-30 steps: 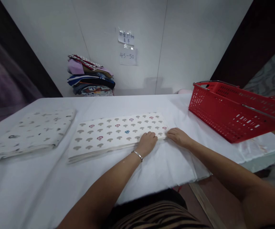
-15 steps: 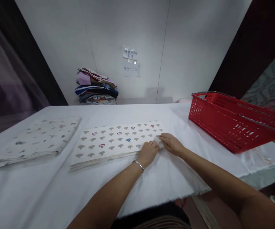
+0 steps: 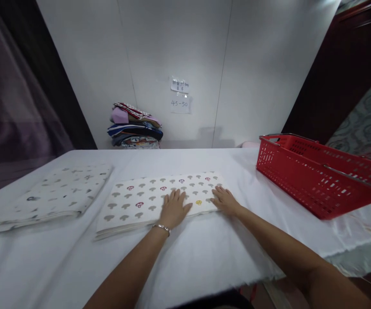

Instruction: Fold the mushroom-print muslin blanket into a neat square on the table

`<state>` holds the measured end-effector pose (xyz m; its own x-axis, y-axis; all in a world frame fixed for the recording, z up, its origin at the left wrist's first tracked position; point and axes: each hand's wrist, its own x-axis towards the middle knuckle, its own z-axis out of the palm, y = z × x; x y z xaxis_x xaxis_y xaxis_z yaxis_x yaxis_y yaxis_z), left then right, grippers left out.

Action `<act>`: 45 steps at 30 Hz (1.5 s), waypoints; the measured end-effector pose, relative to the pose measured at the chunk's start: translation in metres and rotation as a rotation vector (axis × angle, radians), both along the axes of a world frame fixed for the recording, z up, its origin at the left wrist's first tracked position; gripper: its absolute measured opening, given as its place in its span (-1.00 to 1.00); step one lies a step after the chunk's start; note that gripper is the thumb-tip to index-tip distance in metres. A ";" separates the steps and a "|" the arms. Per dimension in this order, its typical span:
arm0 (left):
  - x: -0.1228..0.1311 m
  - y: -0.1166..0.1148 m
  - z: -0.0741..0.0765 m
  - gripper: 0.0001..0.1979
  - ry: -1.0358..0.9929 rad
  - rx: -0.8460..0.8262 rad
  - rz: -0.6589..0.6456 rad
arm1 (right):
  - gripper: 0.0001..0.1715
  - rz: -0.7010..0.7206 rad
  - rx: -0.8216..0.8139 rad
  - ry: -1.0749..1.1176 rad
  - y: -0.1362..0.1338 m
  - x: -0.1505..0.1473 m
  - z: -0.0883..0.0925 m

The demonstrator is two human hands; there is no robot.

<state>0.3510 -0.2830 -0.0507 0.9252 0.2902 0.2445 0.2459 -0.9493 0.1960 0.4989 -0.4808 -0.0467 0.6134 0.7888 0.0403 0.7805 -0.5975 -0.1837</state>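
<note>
In the head view, a long, folded white fabric cloth printed with grey and coloured mushrooms (image 3: 153, 198) lies flat on the counter covered in white sheeting (image 3: 211, 266), in front of the person. The bare left hand (image 3: 173, 210) rests palm down over its near edge, about mid-length, fingers fanned wide and gripping nothing. The bare right hand (image 3: 226, 201) lies at its right end, fingers spread on the print, also without a grip. A silvery metal bracelet (image 3: 162, 229) circles the left wrist, close to the cloth's near edge.

To the left, a folded off-white cloth with small dark motifs (image 3: 63, 191) lies apart from the mushroom cloth. A red perforated plastic basket with metal handles (image 3: 308, 180) stands on the right.

The near edge shows several stacked layers, slightly out of line at the left corner. Uneven pressure or a sideways drag by either palm could shear these layers further. Pushing the hands toward each other could raise a crease between them. The covering sheet looks loose and could ruck up beneath the cloth, and the bracelet could snag the fabric.
</note>
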 end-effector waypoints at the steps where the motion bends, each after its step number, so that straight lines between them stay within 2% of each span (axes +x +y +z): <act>1: -0.001 0.002 -0.005 -0.47 0.028 0.007 0.010 | -0.48 -0.009 -0.003 0.010 0.006 0.000 0.005; 5: -0.001 0.000 -0.014 -0.45 0.061 0.049 0.026 | -0.36 -0.048 0.018 -0.013 0.037 0.009 0.021; 8: 0.000 -0.002 -0.014 -0.44 0.074 0.044 0.035 | -0.29 -0.115 -0.003 -0.053 0.049 0.026 0.018; 11: -0.001 -0.002 -0.014 -0.45 0.071 0.038 0.020 | -0.27 -0.218 -0.064 -0.062 0.045 0.043 0.003; 15: -0.002 -0.004 -0.008 -0.46 0.088 -0.005 0.007 | -0.27 -0.239 -0.101 -0.086 0.036 0.052 -0.011; 19: -0.014 0.002 0.005 -0.45 0.154 -0.102 0.006 | -0.30 -0.195 -0.148 -0.139 0.030 0.051 -0.013; 21: -0.028 0.012 0.008 -0.44 0.127 -0.086 0.061 | -0.33 -0.152 -0.144 -0.173 0.027 0.053 -0.015; 23: -0.045 0.024 0.005 -0.42 0.094 -0.062 0.152 | -0.31 -0.170 -0.103 -0.192 0.025 0.058 -0.020; 26: -0.063 0.033 -0.003 -0.39 0.049 -0.070 0.235 | -0.32 -0.116 -0.062 -0.189 0.024 0.066 -0.027; 29: -0.067 0.033 -0.006 -0.41 0.002 -0.111 0.226 | -0.35 -0.102 -0.038 -0.163 0.023 0.070 -0.027; 33: -0.082 0.045 0.005 -0.52 -0.084 -0.181 0.155 | -0.42 -0.108 -0.033 -0.093 0.023 0.072 -0.017; 36: -0.117 0.073 0.012 -0.66 -0.253 -0.168 0.256 | -0.47 -0.025 0.094 -0.055 0.029 0.055 -0.007; 40: -0.175 0.111 0.008 -0.76 -0.359 -0.247 0.519 | -0.45 0.134 0.301 0.199 0.054 -0.002 0.002; 42: -0.194 0.119 0.003 -0.77 -0.348 -0.303 0.567 | -0.51 0.251 0.345 0.270 0.073 -0.037 0.004; 45: -0.206 0.116 -0.004 -0.74 -0.353 -0.347 0.577 | -0.58 0.492 0.378 0.275 0.108 -0.085 0.005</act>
<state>0.1447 -0.1666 -0.0546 0.4873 0.8184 0.3045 0.5517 -0.5588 0.6191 0.4137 -0.3729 -0.0417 0.2134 0.9412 0.2618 0.8401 -0.0400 -0.5409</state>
